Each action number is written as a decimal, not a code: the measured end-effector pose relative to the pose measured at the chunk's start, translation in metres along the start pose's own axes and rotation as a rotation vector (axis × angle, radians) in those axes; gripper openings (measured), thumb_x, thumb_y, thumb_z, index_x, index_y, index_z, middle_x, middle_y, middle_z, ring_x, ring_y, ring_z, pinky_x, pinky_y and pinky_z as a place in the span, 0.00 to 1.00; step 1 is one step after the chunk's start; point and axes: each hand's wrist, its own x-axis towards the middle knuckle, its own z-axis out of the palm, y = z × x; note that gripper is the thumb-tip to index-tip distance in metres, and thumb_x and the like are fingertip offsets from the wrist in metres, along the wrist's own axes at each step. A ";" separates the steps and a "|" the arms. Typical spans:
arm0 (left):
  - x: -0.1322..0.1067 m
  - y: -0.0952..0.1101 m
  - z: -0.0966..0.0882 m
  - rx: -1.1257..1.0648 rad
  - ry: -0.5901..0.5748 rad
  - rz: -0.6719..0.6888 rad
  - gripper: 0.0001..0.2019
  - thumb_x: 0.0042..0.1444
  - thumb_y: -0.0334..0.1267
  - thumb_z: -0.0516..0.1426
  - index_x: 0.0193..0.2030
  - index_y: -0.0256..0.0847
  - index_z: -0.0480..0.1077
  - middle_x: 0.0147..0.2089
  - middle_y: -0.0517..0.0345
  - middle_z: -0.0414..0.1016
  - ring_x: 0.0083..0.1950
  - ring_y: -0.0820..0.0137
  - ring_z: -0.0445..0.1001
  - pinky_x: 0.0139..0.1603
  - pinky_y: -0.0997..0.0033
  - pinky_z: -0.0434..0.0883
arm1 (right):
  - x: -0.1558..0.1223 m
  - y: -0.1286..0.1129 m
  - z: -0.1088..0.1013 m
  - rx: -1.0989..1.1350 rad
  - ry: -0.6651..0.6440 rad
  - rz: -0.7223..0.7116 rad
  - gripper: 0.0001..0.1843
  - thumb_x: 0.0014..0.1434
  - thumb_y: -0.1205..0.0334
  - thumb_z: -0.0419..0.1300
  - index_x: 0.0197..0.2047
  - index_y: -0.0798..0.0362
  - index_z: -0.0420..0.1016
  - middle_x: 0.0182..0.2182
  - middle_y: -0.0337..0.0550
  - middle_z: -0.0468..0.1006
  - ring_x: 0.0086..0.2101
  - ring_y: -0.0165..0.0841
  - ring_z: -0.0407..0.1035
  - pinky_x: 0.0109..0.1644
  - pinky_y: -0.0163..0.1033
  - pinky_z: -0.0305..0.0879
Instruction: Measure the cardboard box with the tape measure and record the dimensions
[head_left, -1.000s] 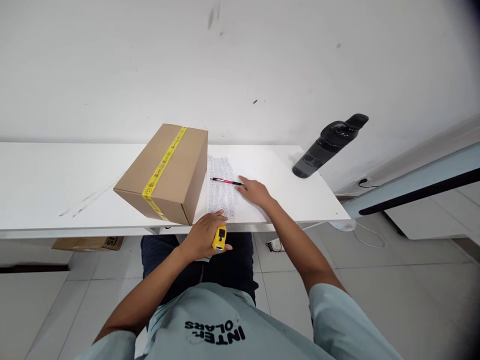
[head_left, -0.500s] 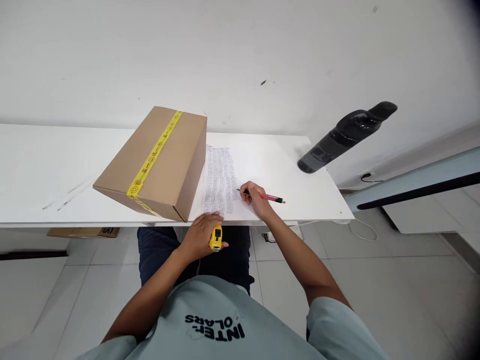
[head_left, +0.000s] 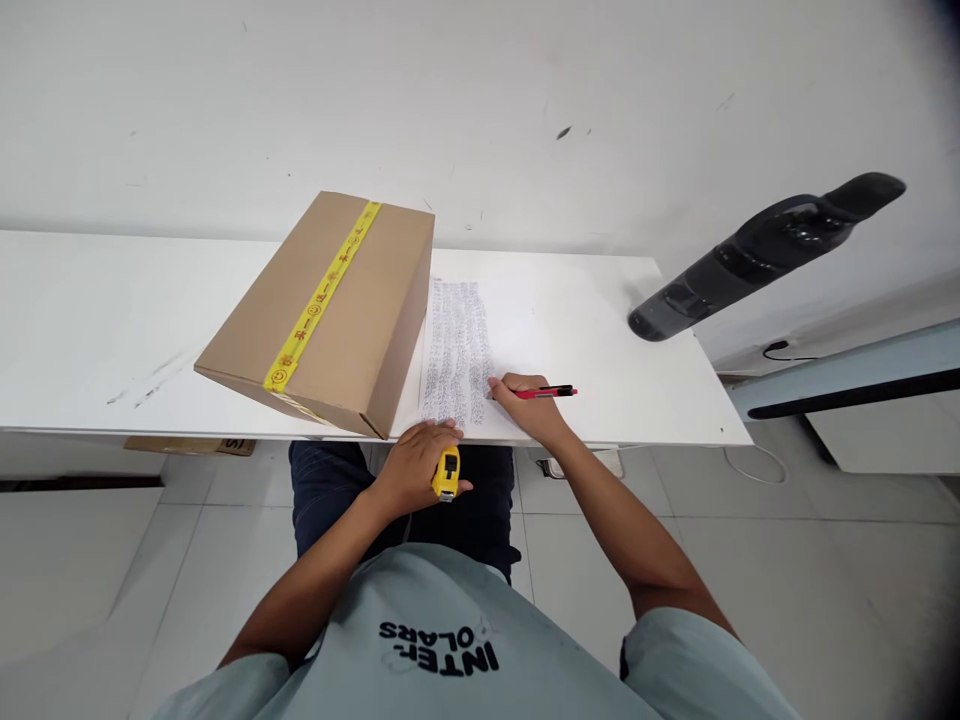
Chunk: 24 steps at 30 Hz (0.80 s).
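Note:
My right hand [head_left: 526, 405] is closed around a red and black pen [head_left: 551, 392], its tip low over the right side of a sheet of paper [head_left: 454, 340] covered in dense handwriting. Held in my left hand [head_left: 415, 465] is a yellow tape measure [head_left: 447, 474], at the table's front edge, with the fingers reaching onto the bottom of the sheet. A closed cardboard box [head_left: 330, 310], sealed with yellow printed tape, stands just left of the paper and hides some of the table behind it.
The white table [head_left: 585, 310] runs along a wall. A tall black cylindrical object [head_left: 742, 262] stands at its right end. Under the table are a flat piece of cardboard [head_left: 202, 445] and a white cable [head_left: 772, 465] on the tiled floor.
The pen has swung from pointing down toward the right to lying nearly level, and my right hand has turned with it. The whole view has shifted slightly; the left hand keeps the tape measure.

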 end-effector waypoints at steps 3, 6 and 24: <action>0.000 0.000 0.001 0.006 0.011 -0.001 0.30 0.57 0.58 0.66 0.60 0.41 0.69 0.58 0.45 0.80 0.66 0.54 0.75 0.69 0.49 0.69 | 0.000 0.000 0.001 -0.018 -0.008 0.000 0.25 0.60 0.45 0.60 0.17 0.47 0.61 0.19 0.39 0.74 0.29 0.39 0.73 0.34 0.42 0.66; 0.000 0.000 0.002 0.017 0.034 0.014 0.31 0.58 0.58 0.65 0.60 0.41 0.68 0.59 0.44 0.80 0.65 0.54 0.76 0.68 0.49 0.69 | 0.000 -0.001 0.000 -0.027 -0.026 -0.003 0.25 0.60 0.46 0.60 0.17 0.47 0.60 0.19 0.40 0.75 0.31 0.40 0.75 0.35 0.43 0.67; -0.002 0.000 0.003 0.014 0.050 0.044 0.32 0.56 0.55 0.67 0.61 0.41 0.66 0.58 0.45 0.80 0.65 0.56 0.76 0.69 0.51 0.69 | 0.000 0.000 -0.002 -0.054 -0.035 0.003 0.24 0.60 0.46 0.58 0.17 0.46 0.60 0.21 0.42 0.78 0.32 0.43 0.78 0.37 0.44 0.69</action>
